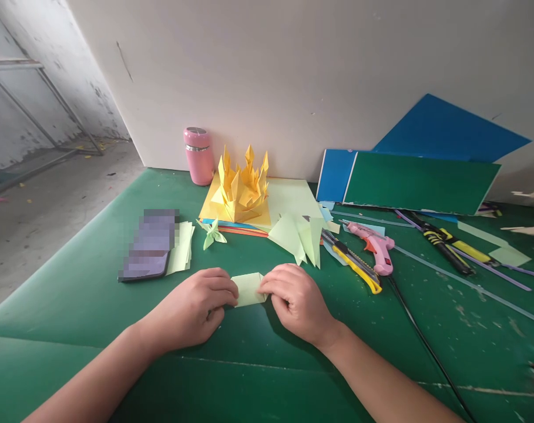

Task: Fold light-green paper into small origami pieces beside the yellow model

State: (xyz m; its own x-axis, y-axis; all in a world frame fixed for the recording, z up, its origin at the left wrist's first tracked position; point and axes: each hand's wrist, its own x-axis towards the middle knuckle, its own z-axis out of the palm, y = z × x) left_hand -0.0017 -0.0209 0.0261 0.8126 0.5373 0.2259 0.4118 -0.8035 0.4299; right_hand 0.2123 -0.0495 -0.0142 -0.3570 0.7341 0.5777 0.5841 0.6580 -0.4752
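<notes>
A small pale green sheet of folded paper (248, 289) lies on the green tabletop between my hands. My left hand (207, 302) has its curled fingers closed on the sheet's left end. At the right end, my right hand (295, 299) pinches a corner that is folded over. Beyond the sheet, a little green origami flower (212, 234) rests on the table. Folded pale green paper pieces (298, 237) lie just past my right hand. Farther back stands a yellow origami crown of pointed petals (244, 188) on stacked coloured paper.
A phone (150, 247) lies on green paper slips (181, 249) at the left. A pink bottle (198, 155) stands by the wall. On the right are a yellow utility knife (357, 267), a pink glue gun (376, 247) with its cord, paper strips, and blue and green boards (420, 182).
</notes>
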